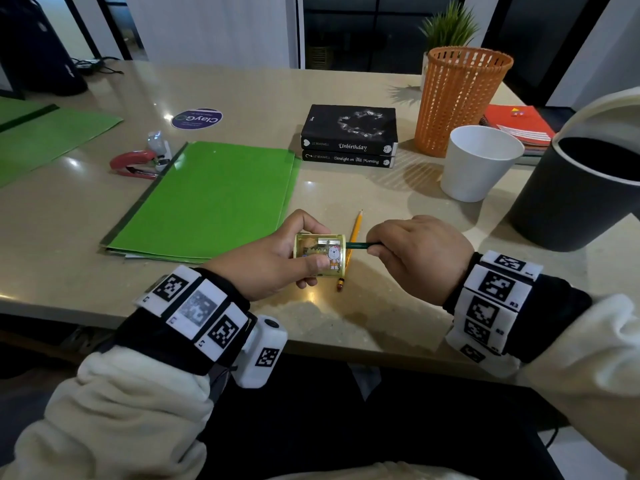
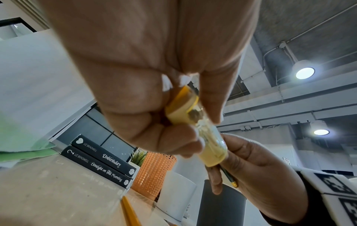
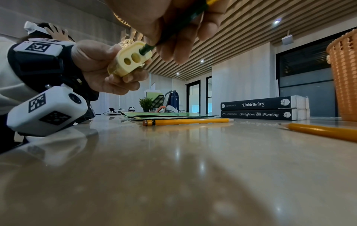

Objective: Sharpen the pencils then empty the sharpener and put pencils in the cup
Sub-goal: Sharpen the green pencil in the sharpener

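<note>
Two black paperback books (image 1: 349, 133) stacked near the far side of the beige stone table (image 1: 242, 91) read "LIZ BRASWELL", "Unbirthday" and "Straight on Till Morning" on their spines, and a round purple sticker (image 1: 196, 118) reads "ClayGO" upside down. The left hand (image 1: 277, 258) curls its fingers and thumb around a small transparent yellow canister sharpener (image 1: 320, 252) printed with a cartoon bear, held above the table near its front edge. The right hand (image 1: 419, 254) pinches a dark green pencil (image 1: 360, 244) whose tip sits inside the sharpener. Only the right wrist view shows the sharpener's cream end face with three holes, the pencil in one of them, and a second yellow wooden pencil (image 3: 320, 131) lying on the table to the right; the head view shows just one yellow pencil (image 1: 351, 247) lying under the hands. The white plastic cup (image 1: 479, 162) stands beyond the right hand, between an orange mesh basket (image 1: 457, 98) and a dark grey bin (image 1: 568, 202), with bare table before it
</note>
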Available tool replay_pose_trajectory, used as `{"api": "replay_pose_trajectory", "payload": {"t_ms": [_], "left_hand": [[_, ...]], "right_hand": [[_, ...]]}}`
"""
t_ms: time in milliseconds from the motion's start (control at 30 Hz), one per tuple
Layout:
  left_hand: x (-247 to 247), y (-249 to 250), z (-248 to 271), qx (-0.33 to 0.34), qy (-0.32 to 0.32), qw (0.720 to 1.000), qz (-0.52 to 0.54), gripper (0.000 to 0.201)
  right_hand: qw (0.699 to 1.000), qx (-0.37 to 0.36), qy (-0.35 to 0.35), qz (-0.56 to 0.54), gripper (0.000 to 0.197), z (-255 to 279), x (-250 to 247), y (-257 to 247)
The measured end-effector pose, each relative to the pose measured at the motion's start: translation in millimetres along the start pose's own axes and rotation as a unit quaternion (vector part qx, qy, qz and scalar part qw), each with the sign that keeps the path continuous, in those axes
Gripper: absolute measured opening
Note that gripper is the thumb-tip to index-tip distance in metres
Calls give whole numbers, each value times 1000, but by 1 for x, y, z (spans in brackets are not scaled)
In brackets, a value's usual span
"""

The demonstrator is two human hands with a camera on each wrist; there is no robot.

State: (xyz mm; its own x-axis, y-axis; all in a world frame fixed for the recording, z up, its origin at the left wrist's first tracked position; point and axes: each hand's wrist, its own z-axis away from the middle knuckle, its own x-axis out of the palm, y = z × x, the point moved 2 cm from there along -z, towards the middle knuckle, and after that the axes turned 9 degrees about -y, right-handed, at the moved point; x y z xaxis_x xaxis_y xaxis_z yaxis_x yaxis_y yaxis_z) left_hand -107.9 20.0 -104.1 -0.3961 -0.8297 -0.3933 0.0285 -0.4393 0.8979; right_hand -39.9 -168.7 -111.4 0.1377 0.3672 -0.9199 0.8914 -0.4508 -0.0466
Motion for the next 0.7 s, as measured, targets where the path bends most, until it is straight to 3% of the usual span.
{"api": "replay_pose_trajectory", "payload": {"t_ms": [333,467,700], "left_hand": [[-7,-4,0,-5,11,1000,28,18],[-7,-5,0,-12,8,999,29,18],[-3,-3,0,-19,5,1000,13,17]], "right_hand": [[1000,9,23,18,35,1,-5,-2],[999,4,40,9,17,1,-7,-2],[999,-14,43,-12,23,0,-5,2]]}}
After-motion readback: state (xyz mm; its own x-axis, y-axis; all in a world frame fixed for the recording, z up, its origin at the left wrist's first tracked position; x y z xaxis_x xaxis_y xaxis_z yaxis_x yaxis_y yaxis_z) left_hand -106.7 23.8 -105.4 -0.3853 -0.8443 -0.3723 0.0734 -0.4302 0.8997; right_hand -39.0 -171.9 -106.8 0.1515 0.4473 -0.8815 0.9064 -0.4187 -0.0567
